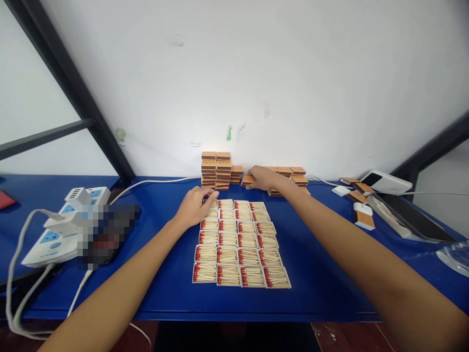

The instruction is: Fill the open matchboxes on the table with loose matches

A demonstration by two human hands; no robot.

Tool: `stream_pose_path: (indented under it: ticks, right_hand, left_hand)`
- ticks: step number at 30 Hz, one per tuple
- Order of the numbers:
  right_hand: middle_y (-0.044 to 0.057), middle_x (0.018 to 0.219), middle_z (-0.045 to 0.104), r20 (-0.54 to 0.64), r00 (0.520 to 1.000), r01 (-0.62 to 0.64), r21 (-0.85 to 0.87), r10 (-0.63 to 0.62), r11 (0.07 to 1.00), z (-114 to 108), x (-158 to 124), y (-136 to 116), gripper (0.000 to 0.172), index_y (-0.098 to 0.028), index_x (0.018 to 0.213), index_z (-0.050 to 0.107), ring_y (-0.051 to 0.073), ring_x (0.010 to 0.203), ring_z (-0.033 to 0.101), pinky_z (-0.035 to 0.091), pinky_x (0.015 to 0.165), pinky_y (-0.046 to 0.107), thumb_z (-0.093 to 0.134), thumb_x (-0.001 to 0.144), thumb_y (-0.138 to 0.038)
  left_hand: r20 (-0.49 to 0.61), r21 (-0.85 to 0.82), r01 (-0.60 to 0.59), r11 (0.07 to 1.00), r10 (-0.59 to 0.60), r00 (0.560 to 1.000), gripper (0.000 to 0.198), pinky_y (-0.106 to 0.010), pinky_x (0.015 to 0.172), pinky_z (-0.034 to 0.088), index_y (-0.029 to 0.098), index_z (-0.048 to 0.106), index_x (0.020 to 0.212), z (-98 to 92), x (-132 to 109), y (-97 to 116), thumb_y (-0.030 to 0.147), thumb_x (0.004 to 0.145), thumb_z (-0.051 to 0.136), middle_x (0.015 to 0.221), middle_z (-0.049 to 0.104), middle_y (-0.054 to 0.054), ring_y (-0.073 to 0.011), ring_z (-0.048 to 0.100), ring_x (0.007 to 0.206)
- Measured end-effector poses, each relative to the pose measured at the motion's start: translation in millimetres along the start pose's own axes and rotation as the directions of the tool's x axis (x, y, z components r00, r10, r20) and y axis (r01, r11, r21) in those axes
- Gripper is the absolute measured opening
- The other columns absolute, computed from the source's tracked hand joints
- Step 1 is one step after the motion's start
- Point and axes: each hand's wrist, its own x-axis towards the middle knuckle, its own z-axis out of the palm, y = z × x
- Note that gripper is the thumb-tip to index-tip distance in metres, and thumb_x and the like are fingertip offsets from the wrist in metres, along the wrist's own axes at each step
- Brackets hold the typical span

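Open matchbox trays [227, 239] full of red-tipped matches lie in a four-column grid on the blue table [161, 293]. My left hand [196, 205] rests at the grid's back left corner, fingers bent over the trays there; whether it grips one is hidden. Behind it rises a tall stack of orange matchboxes [216, 168]. My right hand [262, 178] reaches to the back, its fingers closed on an orange matchbox [247, 181]. More stacked matchboxes [298, 176] stand beside and behind that hand, partly covered by it.
A white power strip [58, 234] with plugs and cables lies at the left, beside a dark, pixelated object [110, 234]. Scattered matchboxes [364, 220], a white device [386, 181] and a black tablet-like object [414, 215] lie at the right. A white wall borders the back.
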Motion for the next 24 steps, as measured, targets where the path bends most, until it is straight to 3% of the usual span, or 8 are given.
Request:
stream_pose_path:
  ticks: [3, 6, 11, 14, 20, 24]
  right_hand:
    - [0.019, 0.112, 0.071, -0.034, 0.999, -0.031, -0.025, 0.03, 0.999, -6, -23, 1, 0.028, -0.014, 0.106, 0.07, 0.033, 0.098, 0.07, 0.05, 0.078, 0.038, 0.078, 0.089, -0.035]
    - [0.018, 0.115, 0.07, -0.143, 0.99, -0.02, 0.006, 0.02, 1.0, -7, -57, 0, 0.03, -0.015, 0.11, 0.068, 0.033, 0.102, 0.067, 0.048, 0.08, 0.039, 0.075, 0.091, -0.038]
    - [0.008, 0.099, 0.072, -0.217, 0.975, 0.118, 0.346, -0.043, 0.931, 2, -103, -20, 0.038, -0.02, 0.115, 0.069, 0.023, 0.082, 0.063, 0.044, 0.068, 0.033, 0.077, 0.089, -0.047]
    - [0.006, 0.099, 0.071, -0.233, 0.967, 0.198, 0.449, -0.099, 0.871, 12, -113, -34, 0.038, -0.021, 0.118, 0.07, 0.021, 0.079, 0.061, 0.044, 0.067, 0.032, 0.079, 0.089, -0.043]
    - [0.006, 0.111, 0.071, -0.296, 0.933, 0.329, 0.467, -0.205, 0.821, 25, -115, -41, 0.033, -0.025, 0.12, 0.069, 0.021, 0.091, 0.064, 0.049, 0.079, 0.034, 0.079, 0.091, -0.038]
    - [0.009, 0.114, 0.068, -0.37, 0.908, 0.34, 0.374, -0.197, 0.863, 28, -119, -45, 0.037, -0.024, 0.127, 0.067, 0.023, 0.092, 0.065, 0.051, 0.079, 0.035, 0.077, 0.093, -0.037]
  left_hand:
    - [-0.022, 0.013, -0.003, 1.0, 0.003, 1.0, 0.038, -0.041, 0.09, 0.048, 0.02, 0.073, 0.104, -1.0, 0, 0, 0.045, 0.108, 0.046, 0.105, 0.078, -0.008, -0.0274, 0.067, 0.097]
    - [-0.062, 0.053, -0.036, 0.998, 0.04, 0.997, 0.034, -0.043, 0.094, 0.049, 0.018, 0.072, 0.106, -1.3, 0, 3, 0.043, 0.107, 0.049, 0.108, 0.077, -0.01, -0.028, 0.066, 0.101]
    - [-0.102, 0.092, -0.158, 0.983, 0.167, 0.981, 0.024, -0.046, 0.099, 0.05, 0.019, 0.069, 0.112, 2.7, -4, 22, 0.039, 0.103, 0.058, 0.114, 0.075, -0.01, -0.0286, 0.065, 0.108]
    - [-0.062, 0.054, -0.236, 0.97, 0.239, 0.969, 0.022, -0.047, 0.098, 0.05, 0.02, 0.068, 0.115, 6.6, -8, 35, 0.037, 0.102, 0.06, 0.113, 0.075, -0.009, -0.0275, 0.066, 0.108]
    - [-0.017, 0.035, -0.272, 0.962, 0.273, 0.962, 0.028, -0.048, 0.093, 0.053, 0.021, 0.068, 0.116, 8.1, -12, 43, 0.043, 0.098, 0.068, 0.108, 0.075, -0.008, -0.0271, 0.066, 0.101]
    - [-0.043, -0.004, -0.303, 0.953, 0.302, 0.952, 0.039, -0.048, 0.094, 0.054, 0.022, 0.066, 0.124, 6.8, -15, 53, 0.045, 0.094, 0.074, 0.115, 0.074, -0.008, -0.0272, 0.067, 0.106]
